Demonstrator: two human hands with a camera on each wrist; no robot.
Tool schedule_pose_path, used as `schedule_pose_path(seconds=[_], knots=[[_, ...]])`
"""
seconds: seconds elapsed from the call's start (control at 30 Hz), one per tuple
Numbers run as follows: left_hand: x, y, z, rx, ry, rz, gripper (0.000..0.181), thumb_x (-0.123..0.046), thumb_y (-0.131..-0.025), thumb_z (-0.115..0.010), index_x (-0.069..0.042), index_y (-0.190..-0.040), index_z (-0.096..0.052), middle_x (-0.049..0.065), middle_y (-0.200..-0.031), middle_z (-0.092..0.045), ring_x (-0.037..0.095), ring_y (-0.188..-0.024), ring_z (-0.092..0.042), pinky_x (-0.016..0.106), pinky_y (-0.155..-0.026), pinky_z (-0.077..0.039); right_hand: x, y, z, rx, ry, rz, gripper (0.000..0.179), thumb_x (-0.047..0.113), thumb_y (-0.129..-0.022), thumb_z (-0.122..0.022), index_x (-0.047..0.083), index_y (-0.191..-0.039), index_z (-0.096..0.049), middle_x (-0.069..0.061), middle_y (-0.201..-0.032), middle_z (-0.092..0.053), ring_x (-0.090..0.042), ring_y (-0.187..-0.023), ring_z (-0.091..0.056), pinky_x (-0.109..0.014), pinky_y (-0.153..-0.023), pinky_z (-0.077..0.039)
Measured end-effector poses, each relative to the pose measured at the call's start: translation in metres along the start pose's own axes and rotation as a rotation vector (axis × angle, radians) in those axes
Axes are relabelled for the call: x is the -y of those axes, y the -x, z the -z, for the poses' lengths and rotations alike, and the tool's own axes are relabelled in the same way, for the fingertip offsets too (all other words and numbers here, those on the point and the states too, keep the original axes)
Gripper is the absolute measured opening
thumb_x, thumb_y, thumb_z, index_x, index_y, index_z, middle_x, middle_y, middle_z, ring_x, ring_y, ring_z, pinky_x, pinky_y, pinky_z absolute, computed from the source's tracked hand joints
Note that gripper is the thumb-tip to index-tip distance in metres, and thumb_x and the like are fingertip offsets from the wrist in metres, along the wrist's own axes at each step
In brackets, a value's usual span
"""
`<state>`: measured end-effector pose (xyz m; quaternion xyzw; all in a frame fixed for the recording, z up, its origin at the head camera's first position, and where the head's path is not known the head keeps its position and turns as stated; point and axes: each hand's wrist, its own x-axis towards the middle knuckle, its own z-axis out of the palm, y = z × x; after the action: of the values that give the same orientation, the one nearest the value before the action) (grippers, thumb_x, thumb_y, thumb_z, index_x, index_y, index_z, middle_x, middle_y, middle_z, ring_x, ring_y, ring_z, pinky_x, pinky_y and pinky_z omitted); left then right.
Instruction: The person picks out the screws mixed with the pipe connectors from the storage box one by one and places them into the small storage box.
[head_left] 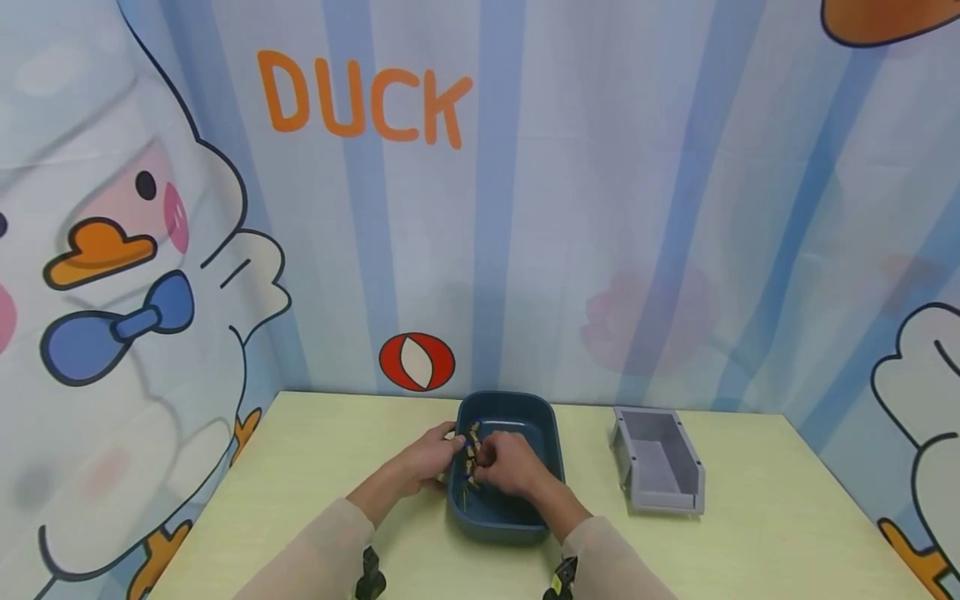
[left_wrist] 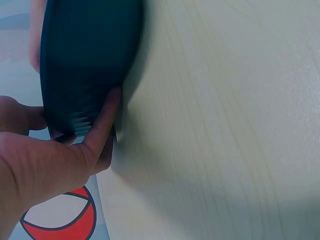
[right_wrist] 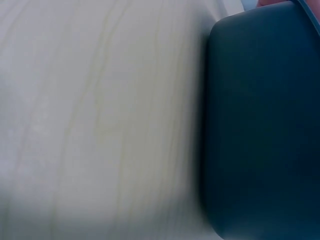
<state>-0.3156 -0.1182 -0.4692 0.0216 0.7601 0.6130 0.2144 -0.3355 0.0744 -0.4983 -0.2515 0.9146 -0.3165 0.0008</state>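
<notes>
My left hand (head_left: pixel 432 456) grips the left wall of a dark blue basin (head_left: pixel 553 450), thumb at the rim. In the left wrist view, fingers of the left hand (left_wrist: pixel 55 160) press along the basin's outer side (left_wrist: pixel 90 55). Down inside the basin, my right hand (head_left: pixel 512 463) has curled fingers at a strand of small tan and dark pieces (head_left: pixel 472 454), which runs along the left inner wall. Its fingertips are partly hidden, and I cannot tell exactly which piece they pinch. The right wrist view shows mostly the basin's outer wall (right_wrist: pixel 265 120).
To the right of the basin, a grey open-front bin (head_left: pixel 660 467) stands on the pale wood-grain table (head_left: pixel 330 450). Behind the table hangs a striped blue curtain (head_left: pixel 555 208) with duck pictures.
</notes>
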Motion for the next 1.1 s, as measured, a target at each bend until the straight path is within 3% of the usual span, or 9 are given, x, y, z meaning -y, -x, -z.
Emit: schedule_pose_path(seconds=[0.67, 1.1], knots=[[-0.0004, 0.0012, 0.0, -0.003, -0.007, -0.007, 0.053, -0.021, -0.115, -0.042, -0.001, -0.163, -0.032, 0.029, -0.148, -0.052, 0.048, -0.133, -0.055, 0.07, -0.094, -0.054, -0.0028, -0.0017, -0.0042, -0.041, 0.108, 0.058, 0.019, 0.005, -0.08, -0.082, 0.014, -0.072, -0.067, 0.006, -0.071, -0.059, -0.012, -0.071, -0.055, -0.034, -0.072, -0.05], [-0.0008, 0.0026, 0.0008, -0.01, 0.008, 0.005, 0.053, -0.022, -0.115, -0.043, -0.002, -0.163, -0.032, 0.028, -0.148, -0.053, 0.046, -0.133, -0.055, 0.068, -0.096, -0.054, -0.0029, -0.0026, -0.0025, -0.07, 0.073, 0.05, 0.018, 0.008, -0.08, -0.083, 0.013, -0.074, -0.067, 0.006, -0.069, -0.061, -0.011, -0.07, -0.056, -0.031, -0.068, -0.05]])
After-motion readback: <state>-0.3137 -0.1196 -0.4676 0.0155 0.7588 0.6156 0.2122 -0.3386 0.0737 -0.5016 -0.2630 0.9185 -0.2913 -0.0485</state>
